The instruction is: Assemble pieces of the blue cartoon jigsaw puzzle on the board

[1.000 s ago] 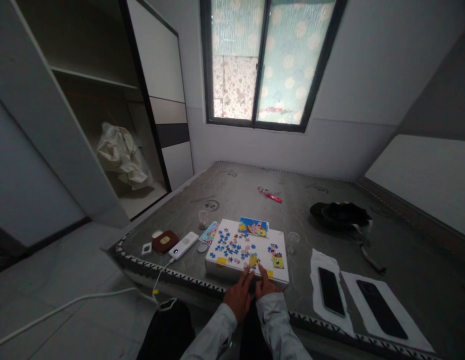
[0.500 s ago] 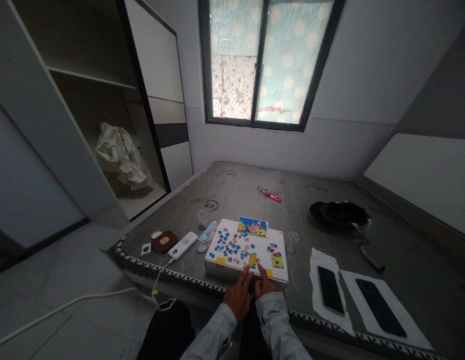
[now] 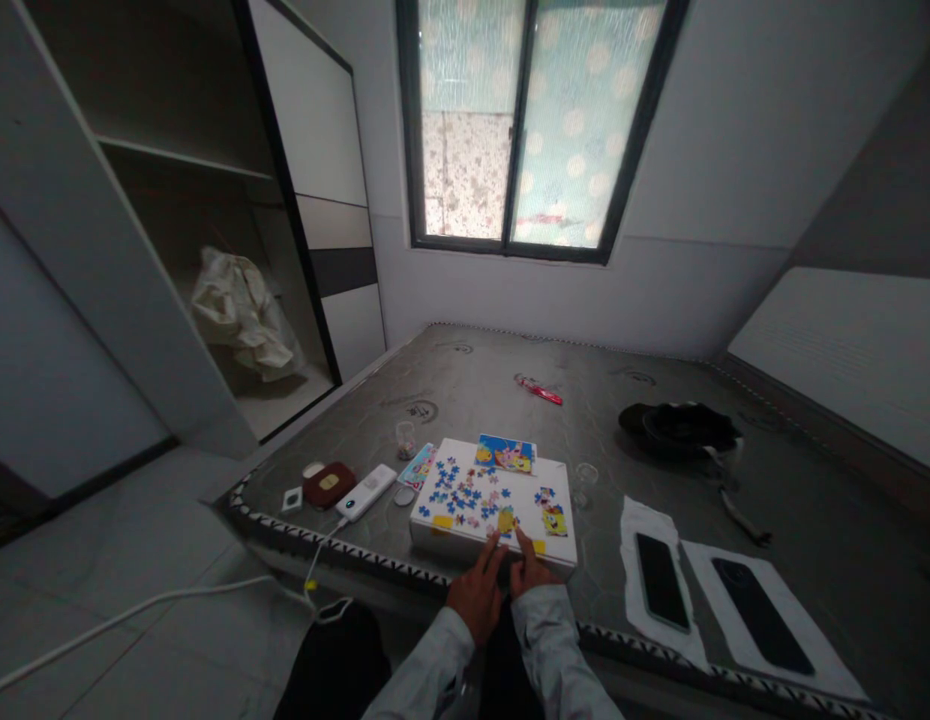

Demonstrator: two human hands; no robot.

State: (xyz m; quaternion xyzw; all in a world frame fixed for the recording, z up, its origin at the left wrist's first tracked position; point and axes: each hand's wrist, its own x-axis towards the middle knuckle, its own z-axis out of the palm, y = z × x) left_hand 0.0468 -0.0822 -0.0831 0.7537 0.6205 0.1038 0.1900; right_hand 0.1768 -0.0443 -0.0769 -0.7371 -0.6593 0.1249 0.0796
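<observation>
A shallow white cardboard box (image 3: 526,500) is placed at the near edge of a grey quilted mattress (image 3: 352,425). The task's thing, a small cluster of yellow jigsaw pieces (image 3: 506,519), is located on the box top by the near edge, slightly right of its middle.

The left hand (image 3: 476,587) is positioned over the near edge with the fingers extended towards the cluster. The right hand (image 3: 532,572) is positioned beside it, with the index finger pointed at the cluster's near right side and the remaining fingers curled. Whether the cluster is pinched or merely touched by either hand cannot be told.

Loose, mostly blue jigsaw pieces (image 3: 465,494) are spread over the left half of the box top. A joined yellow-and-multicoloured jigsaw section (image 3: 555,520) is laid near the right edge, towards the near right corner. A blue rectangular picture card (image 3: 506,453) is set at the middle of the far edge.

Caution: the cluster may be buckled or separated if unequal pressure is applied by the fingertips. Pieces may be lost over the near edge if drawn towards the body. The joined section may be disturbed if the right hand is swept outwards. Loose pieces may be scattered if the box is knocked by a wrist.
</observation>
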